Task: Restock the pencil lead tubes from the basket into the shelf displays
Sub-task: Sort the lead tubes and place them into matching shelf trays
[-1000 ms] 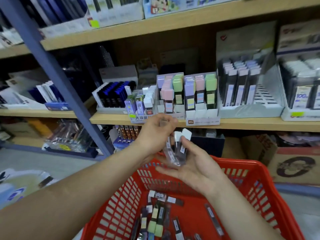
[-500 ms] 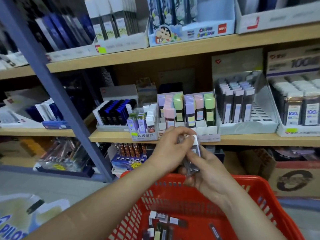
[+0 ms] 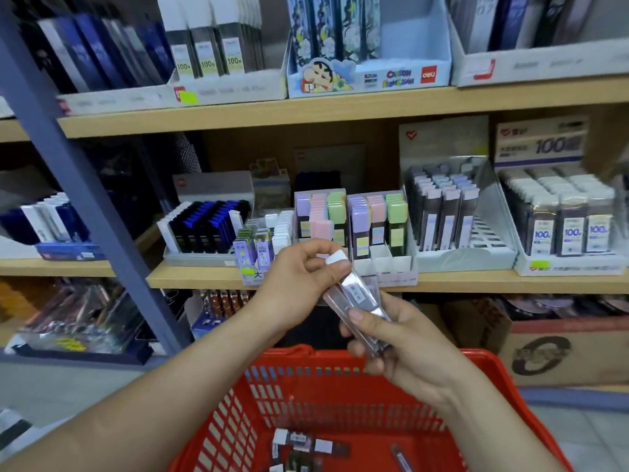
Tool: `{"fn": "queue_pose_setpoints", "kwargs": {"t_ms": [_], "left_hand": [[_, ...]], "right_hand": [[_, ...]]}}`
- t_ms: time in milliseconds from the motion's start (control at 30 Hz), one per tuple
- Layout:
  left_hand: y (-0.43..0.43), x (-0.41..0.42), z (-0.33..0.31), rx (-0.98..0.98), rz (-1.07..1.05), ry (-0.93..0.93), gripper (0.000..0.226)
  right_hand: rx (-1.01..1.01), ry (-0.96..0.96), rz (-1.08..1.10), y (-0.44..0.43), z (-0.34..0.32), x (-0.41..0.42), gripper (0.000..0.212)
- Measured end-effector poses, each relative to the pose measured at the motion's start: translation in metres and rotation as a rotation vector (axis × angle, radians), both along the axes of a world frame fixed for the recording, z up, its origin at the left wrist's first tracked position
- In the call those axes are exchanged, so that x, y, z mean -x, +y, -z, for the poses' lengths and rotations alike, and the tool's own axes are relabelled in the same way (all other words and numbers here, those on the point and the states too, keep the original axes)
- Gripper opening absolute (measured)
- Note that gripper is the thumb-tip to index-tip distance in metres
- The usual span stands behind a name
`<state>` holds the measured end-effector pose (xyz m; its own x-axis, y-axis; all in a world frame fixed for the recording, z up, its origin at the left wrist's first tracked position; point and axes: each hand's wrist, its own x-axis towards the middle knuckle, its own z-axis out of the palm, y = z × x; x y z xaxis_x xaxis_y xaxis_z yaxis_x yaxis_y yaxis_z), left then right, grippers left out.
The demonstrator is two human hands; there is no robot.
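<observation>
left hand (image 3: 296, 284) curled, pinching the white cap of a lead tube (image 3: 337, 264), frame centre | right hand (image 3: 412, 352) wrapped round a bundle of clear tubes (image 3: 366, 299), thumb across them | red basket (image 3: 306, 386) bottom centre, loose tubes (image 3: 306, 444) on its floor | shelf display (image 3: 405, 267) just above the hands, rows of pastel-capped tubes (image 3: 377, 216)

Two bare hands met above a red basket (image 3: 340, 403) before stocked wooden shelves (image 3: 493, 282). The right hand (image 3: 405, 349) gripped a few clear lead tubes (image 3: 359, 296); the left hand (image 3: 299, 284) pinched one tube's white cap (image 3: 335, 259). Loose tubes (image 3: 306, 443) lay in the basket.
</observation>
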<state>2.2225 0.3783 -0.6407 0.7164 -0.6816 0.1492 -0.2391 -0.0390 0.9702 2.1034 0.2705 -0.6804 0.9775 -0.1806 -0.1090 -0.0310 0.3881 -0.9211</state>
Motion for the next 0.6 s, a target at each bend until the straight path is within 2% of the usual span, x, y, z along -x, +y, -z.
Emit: {"fn": "queue_pose_setpoints", "kwargs": {"t_ms": [100, 233, 433, 600], "left_hand": [[-0.004, -0.001, -0.001, 0.099, 0.000, 0.071, 0.009], [-0.009, -0.003, -0.007, 0.154, -0.002, 0.050, 0.010], [-0.008, -0.008, -0.010, 0.136, -0.038, -0.012, 0.018], [-0.005, -0.001, -0.012, 0.115, 0.036, -0.016, 0.015]], "right_hand": [[-0.119, 0.015, 0.002, -0.003, 0.001, 0.001, 0.029], [-0.273, 0.013, 0.008, -0.010, 0.003, 0.001, 0.035], [-0.309, 0.024, 0.040, -0.022, 0.001, 0.000, 0.043], [-0.347, 0.041, 0.076, -0.018, 0.001, -0.005, 0.032]]}}
